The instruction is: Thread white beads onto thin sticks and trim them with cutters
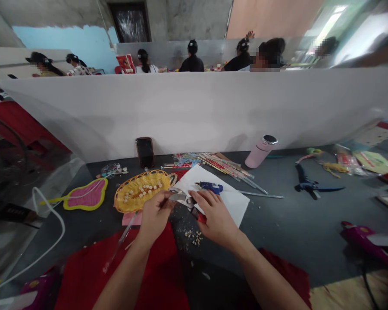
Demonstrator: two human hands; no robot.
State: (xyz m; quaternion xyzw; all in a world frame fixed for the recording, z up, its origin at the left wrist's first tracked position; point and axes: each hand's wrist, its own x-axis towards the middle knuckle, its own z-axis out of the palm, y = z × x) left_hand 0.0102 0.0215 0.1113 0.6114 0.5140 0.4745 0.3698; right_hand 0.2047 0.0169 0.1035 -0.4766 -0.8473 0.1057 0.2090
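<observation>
My right hand (216, 213) is closed around the red handles of a pair of pruning shears (183, 198), whose silver blades point to the left. At the tips of the blades, my left hand (155, 213) pinches something too small to make out. Just behind my left hand sits a yellow woven basket (118, 199) holding small pale pieces. A blue glue gun (211, 187) lies on a white paper sheet (234, 210) beyond my right hand. Below the shears, small pale bits (194, 237) are scattered over the dark table (271, 232).
Thin sticks (229, 170), a phone (145, 151) and a pink bottle (261, 153) stand or lie before the white partition (194, 112). A pink fan shape (86, 196) is left, dark blue pliers (305, 185) right. Red cloth (161, 271) covers the front. People sit beyond the partition.
</observation>
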